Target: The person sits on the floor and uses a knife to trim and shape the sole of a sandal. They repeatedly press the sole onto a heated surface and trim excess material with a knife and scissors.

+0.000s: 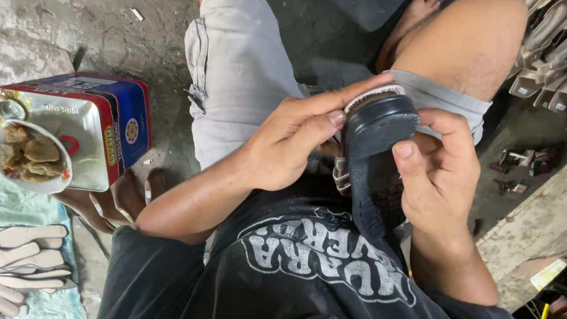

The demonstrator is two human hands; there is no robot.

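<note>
Black shoe sole point(375, 145) gripped by left hand point(293, 139) and right hand point(440, 175).

Pressing a black shoe sole over the lap

Gripping black shoe point(376, 143) sole-up with right hand point(440, 179), thumb on the heel. Pressing left hand point(293, 139) fingers along the heel edge. Sitting beside a blue tin point(118, 125) bearing a small bowl point(28, 157); pale insoles point(4, 262) lying on cloth nearby.
</note>
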